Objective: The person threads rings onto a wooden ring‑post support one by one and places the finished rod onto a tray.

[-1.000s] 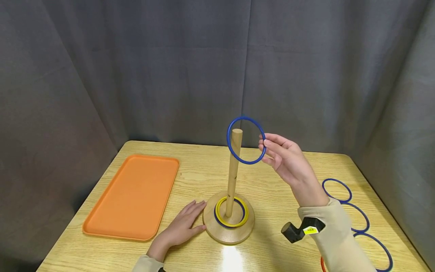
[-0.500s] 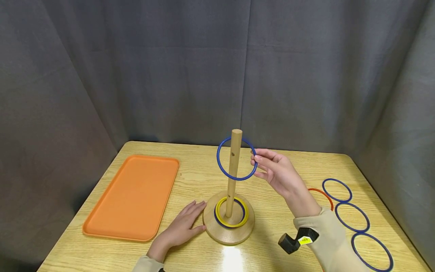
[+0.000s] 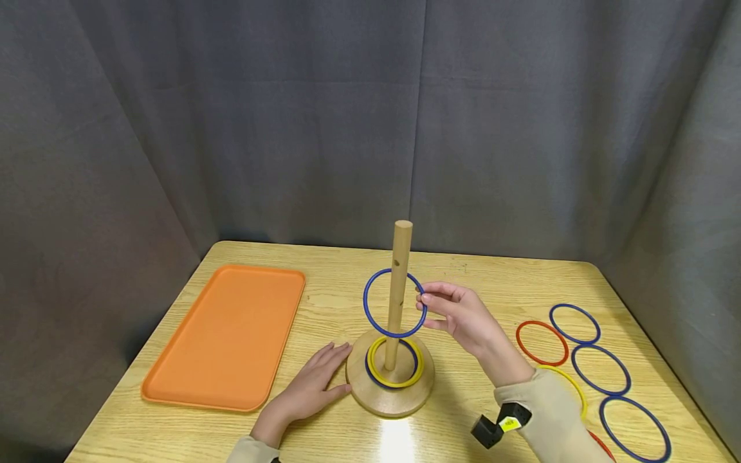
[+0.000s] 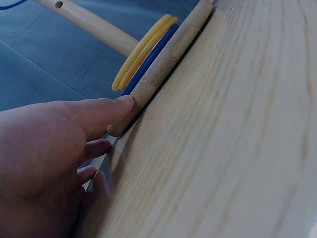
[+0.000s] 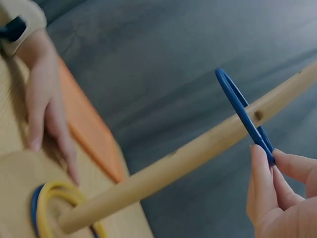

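Observation:
A wooden post (image 3: 398, 257) rises from a round wooden base (image 3: 389, 405). Two yellow rings (image 4: 143, 49) lie over a blue ring (image 4: 157, 49) around its foot. My right hand (image 3: 466, 318) pinches another blue ring (image 5: 241, 112) between thumb and fingers. That ring encircles the post about midway up, tilted, above the stacked rings. On the table to the left of the base lies my left hand (image 3: 309, 389), its fingers extended; in the left wrist view the thumb touches the base's edge.
An orange tray (image 3: 231, 334) lies on the left of the table. At the right are several loose rings: blue rings (image 3: 604, 391), red rings (image 3: 544, 364) and a yellow ring (image 3: 580, 389) partly covered by the right sleeve (image 3: 544, 411). A grey curtain (image 3: 312, 128) hangs behind.
My right hand has brought the blue ring from the post's top down around it, slightly leftward. More loose rings show beside the sleeve. The left hand stays in place.

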`<action>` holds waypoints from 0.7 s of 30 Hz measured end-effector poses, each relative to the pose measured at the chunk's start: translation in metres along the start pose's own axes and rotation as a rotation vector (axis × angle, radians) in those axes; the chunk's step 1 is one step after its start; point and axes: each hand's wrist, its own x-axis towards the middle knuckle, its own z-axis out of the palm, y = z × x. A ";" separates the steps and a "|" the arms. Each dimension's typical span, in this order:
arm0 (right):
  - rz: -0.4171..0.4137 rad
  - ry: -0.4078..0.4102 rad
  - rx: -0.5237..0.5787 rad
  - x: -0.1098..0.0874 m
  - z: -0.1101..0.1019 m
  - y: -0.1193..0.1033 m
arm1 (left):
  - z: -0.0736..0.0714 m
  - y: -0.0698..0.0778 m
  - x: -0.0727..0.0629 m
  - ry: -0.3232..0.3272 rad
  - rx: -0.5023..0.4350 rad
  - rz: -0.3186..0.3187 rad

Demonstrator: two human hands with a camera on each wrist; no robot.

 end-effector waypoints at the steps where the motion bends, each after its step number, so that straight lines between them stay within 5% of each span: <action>1: 0.007 -0.004 -0.018 0.001 -0.001 0.004 | 0.000 0.000 0.000 0.000 0.001 0.000; 11: 0.054 -0.083 -0.175 0.010 -0.016 0.043 | 0.000 -0.001 0.000 -0.007 0.003 -0.004; 21: 0.108 -0.033 -0.292 0.016 -0.024 0.070 | -0.001 0.001 -0.001 -0.005 -0.007 -0.014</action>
